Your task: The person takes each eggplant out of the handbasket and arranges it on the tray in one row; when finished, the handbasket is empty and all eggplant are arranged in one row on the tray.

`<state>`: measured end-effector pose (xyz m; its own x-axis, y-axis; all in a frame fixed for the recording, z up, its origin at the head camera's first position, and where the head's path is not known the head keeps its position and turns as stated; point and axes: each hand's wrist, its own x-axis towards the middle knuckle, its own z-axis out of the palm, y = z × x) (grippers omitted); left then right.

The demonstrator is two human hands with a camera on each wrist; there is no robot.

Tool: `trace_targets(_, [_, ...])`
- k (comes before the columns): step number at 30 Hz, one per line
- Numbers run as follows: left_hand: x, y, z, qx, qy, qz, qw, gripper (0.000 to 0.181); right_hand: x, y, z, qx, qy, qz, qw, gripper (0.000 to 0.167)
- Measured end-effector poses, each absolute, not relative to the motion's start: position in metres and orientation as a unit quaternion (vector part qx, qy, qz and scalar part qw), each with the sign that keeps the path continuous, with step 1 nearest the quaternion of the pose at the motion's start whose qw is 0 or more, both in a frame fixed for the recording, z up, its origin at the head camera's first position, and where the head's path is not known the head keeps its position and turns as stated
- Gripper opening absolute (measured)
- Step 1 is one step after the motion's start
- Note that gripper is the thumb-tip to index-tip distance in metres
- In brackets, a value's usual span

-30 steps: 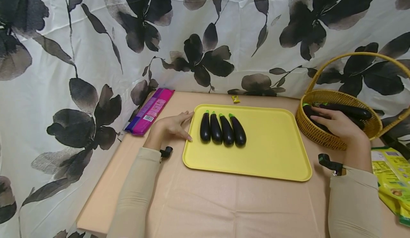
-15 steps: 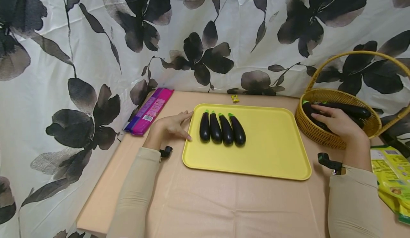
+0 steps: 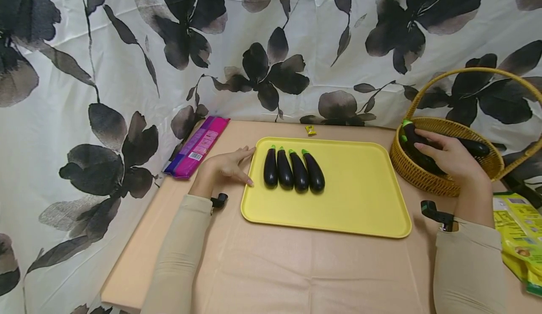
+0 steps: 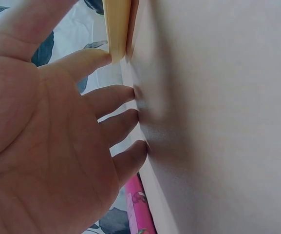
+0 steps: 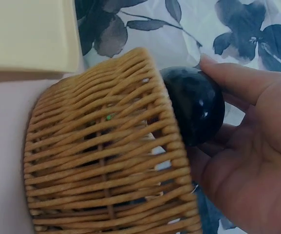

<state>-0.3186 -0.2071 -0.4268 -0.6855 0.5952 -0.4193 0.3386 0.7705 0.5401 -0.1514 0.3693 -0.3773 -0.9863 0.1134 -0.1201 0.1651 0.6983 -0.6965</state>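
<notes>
In the head view, a yellow tray (image 3: 360,192) bears a row of several dark purple eggplants (image 3: 300,173) with green caps, near its left side. My left hand (image 3: 226,166) touches the tray's left edge with its thumb and index finger; the left wrist view has the other fingertips (image 4: 139,148) resting on the table. Over the wicker basket (image 3: 427,182), my right hand (image 3: 455,156) grips an eggplant (image 3: 410,130) by its sides. That eggplant's round end (image 5: 198,105) stands just over the rim in the right wrist view. Other eggplants (image 3: 474,147) lie inside the basket, partly hidden by the hand.
A pink and purple packet (image 3: 198,147) lies left of the tray. Behind the tray is a small yellow wrapped piece (image 3: 311,130). A yellow bag (image 3: 518,239) lies at the right, before the basket. The basket's tall handle (image 3: 474,71) arches up; a floral curtain (image 3: 271,46) hangs behind.
My right hand has lifted an eggplant slightly inside the basket, so its green cap now shows above the rim. The left hand and the eggplants on the tray have stayed put.
</notes>
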Motion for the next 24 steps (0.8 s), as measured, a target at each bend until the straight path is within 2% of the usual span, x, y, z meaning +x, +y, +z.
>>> trace_targets(19, [-0.317,-0.207,-0.424,0.262,0.888,0.223,0.304,0.132,-0.159,0.318,-0.365,0.033,0.925,-0.378,-0.027,0.064])
trace_targets(24, [-0.318,-0.208,-0.425,0.264,0.889,0.220,0.302,0.132,-0.163,0.310,-0.364,0.017,0.925,-0.379,-0.019,0.065])
